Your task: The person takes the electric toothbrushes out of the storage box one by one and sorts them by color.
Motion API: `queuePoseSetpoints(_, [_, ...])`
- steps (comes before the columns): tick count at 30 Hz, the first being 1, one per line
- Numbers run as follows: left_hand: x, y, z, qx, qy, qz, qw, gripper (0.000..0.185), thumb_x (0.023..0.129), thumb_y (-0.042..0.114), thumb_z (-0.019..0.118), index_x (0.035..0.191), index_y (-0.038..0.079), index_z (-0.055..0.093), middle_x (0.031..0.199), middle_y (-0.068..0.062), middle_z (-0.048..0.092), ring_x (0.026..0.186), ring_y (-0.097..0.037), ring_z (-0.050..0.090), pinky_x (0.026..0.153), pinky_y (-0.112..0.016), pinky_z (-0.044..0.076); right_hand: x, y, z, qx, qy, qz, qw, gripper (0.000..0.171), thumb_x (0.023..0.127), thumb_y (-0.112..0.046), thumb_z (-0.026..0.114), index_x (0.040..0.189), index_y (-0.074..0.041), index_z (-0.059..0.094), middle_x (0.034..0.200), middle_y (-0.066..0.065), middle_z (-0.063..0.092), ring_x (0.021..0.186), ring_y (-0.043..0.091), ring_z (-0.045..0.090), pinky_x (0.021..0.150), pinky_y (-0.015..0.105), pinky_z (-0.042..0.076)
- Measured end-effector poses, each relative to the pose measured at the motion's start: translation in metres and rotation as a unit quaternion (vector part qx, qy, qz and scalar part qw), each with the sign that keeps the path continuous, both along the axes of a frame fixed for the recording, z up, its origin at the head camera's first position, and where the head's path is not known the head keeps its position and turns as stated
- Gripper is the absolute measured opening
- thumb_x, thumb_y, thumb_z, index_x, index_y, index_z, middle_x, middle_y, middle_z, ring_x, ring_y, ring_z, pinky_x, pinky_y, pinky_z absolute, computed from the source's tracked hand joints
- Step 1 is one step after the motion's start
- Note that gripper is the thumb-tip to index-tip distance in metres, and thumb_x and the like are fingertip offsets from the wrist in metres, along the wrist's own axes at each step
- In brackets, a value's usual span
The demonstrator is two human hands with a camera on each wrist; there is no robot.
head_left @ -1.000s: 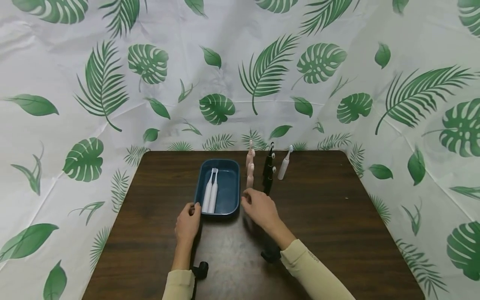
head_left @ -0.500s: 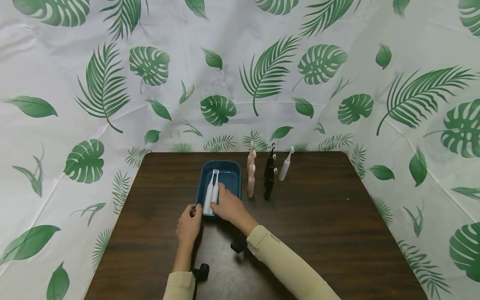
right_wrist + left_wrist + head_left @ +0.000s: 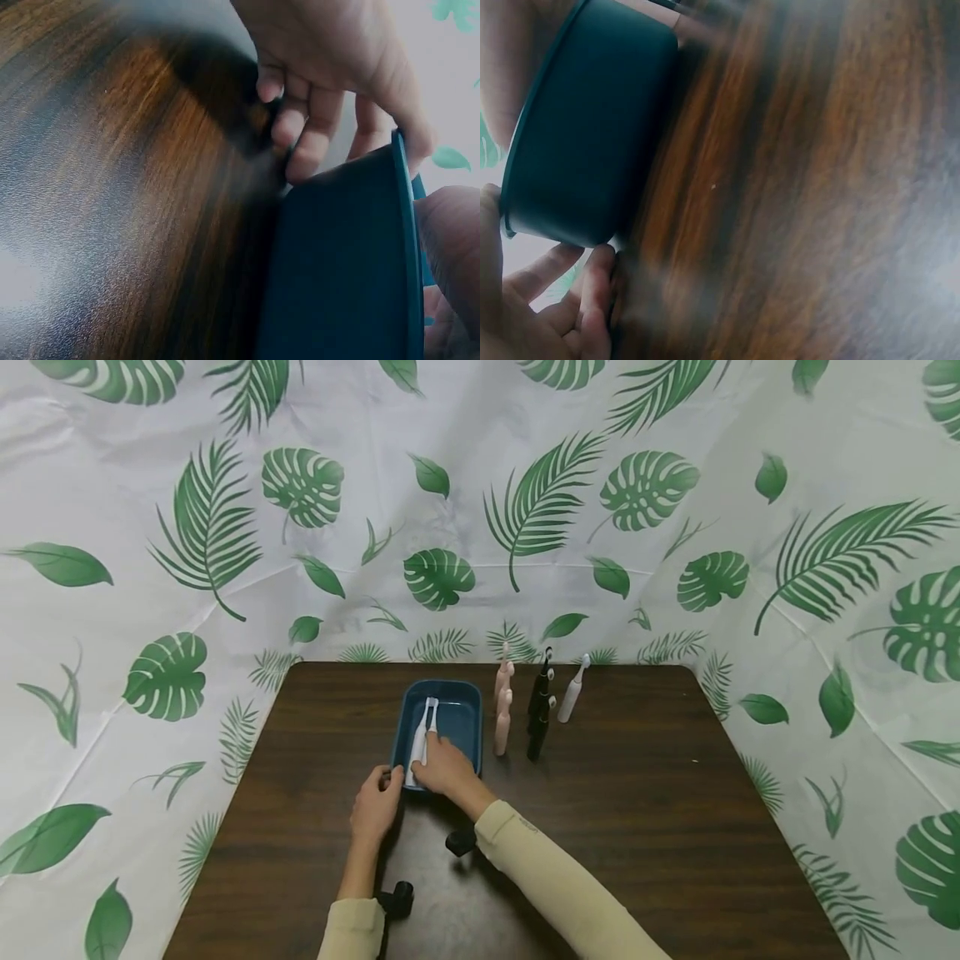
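Observation:
A dark blue tray [image 3: 477, 727] stands on the table with two white electric toothbrushes lying inside, the left one [image 3: 420, 739] mostly visible. My left hand [image 3: 377, 802] grips the tray's near left corner, thumb at the rim and fingers against the outer wall, as the left wrist view shows. My right hand [image 3: 448, 768] reaches into the tray over the near rim. Its fingers and thumb are around the handle of the right white toothbrush [image 3: 432, 714], whose head and neck show beyond the fingertips; its handle is hidden.
Right of the tray stand several upright electric toothbrushes: pink ones [image 3: 502, 727], black ones [image 3: 537, 731] and a white one [image 3: 572, 697]. A leaf-patterned sheet [image 3: 450, 510] hangs behind the brown wooden table [image 3: 637, 827].
My right hand has come left from beside the pink toothbrushes into the tray, then slid further left over the right white toothbrush. My left hand stays at the tray corner.

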State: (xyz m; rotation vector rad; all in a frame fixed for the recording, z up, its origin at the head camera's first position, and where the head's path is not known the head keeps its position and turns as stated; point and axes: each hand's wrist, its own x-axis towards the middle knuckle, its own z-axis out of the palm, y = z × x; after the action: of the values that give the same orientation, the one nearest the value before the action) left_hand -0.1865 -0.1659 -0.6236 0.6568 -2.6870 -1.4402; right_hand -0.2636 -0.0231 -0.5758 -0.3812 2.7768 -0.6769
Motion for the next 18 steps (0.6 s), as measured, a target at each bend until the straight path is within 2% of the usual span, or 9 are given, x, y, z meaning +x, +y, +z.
queuePoseSetpoints(3, [-0.002,-0.002,0.002,0.002,-0.001,-0.013,0.9999,0.059,0.107,0.065,0.047,0.139,0.020,0.066,0.123,-0.009,0.074,0.108,-0.033,0.067,0.087,-0.052,0.046,-0.002,-0.001,0.000,0.013,0.011,-0.005,1.000,0.068,0.104,-0.040,0.063,0.160,-0.009,0.043,0.136,0.018,0.066,0.109,0.031,0.068,0.088,0.050,0.057])
queuePoseSetpoints(7, [-0.004,-0.004,0.002,0.015,0.005,-0.013,0.9998,0.060,0.104,0.066,0.051,0.137,0.018,0.067,0.122,-0.009,0.074,0.108,-0.032,0.067,0.085,-0.052,0.046,-0.006,0.001,-0.003,0.029,0.026,-0.013,0.999,0.061,0.103,-0.042,0.065,0.155,-0.014,0.047,0.128,0.014,0.068,0.098,0.030,0.069,0.081,0.051,0.057])
queuePoseSetpoints(11, [-0.003,-0.005,0.002,0.030,0.014,-0.018,0.9993,0.065,0.103,0.068,0.052,0.137,0.015,0.067,0.126,-0.013,0.075,0.114,-0.036,0.067,0.088,-0.057,0.047,-0.010,0.003,-0.005,0.039,0.037,-0.021,0.998,0.059,0.103,-0.042,0.066,0.154,-0.017,0.048,0.130,0.013,0.069,0.099,0.033,0.071,0.083,0.053,0.058])
queuePoseSetpoints(15, [-0.004,-0.008,-0.004,0.025,0.018,-0.023,0.9993,0.072,0.102,0.074,0.049,0.139,0.015,0.067,0.124,-0.011,0.075,0.110,-0.035,0.068,0.084,-0.057,0.047,-0.011,0.002,-0.005,0.039,0.038,-0.024,0.998,0.057,0.103,-0.038,0.067,0.152,-0.017,0.049,0.129,0.015,0.071,0.101,0.036,0.072,0.084,0.055,0.059])
queuePoseSetpoints(18, [-0.003,-0.008,-0.004,0.032,0.015,-0.021,0.9992,0.070,0.103,0.070,0.049,0.141,0.014,0.065,0.125,-0.012,0.075,0.112,-0.035,0.067,0.088,-0.059,0.047,-0.011,0.001,-0.005,0.046,0.032,-0.025,0.998,0.056,0.102,-0.036,0.067,0.152,-0.017,0.051,0.129,0.015,0.071,0.103,0.036,0.072,0.085,0.056,0.059])
